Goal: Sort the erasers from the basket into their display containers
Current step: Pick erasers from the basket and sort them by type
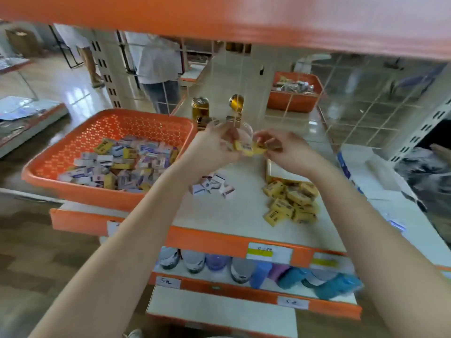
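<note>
Orange basket [73, 152]: mixed erasers [127, 162]; hands [212, 145] hold clear container [244, 134], yellow erasers [247, 149].

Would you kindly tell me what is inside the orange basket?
The basket holds a heap of erasers, white-purple and yellow mixed. Those underneath are covered, and a forearm hides its right corner.

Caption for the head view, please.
Left hand and right hand hold yellow erasers above the shelf, orange basket alongside.

Left hand [214, 145], right hand [286, 148] close together, both pinching.
</note>
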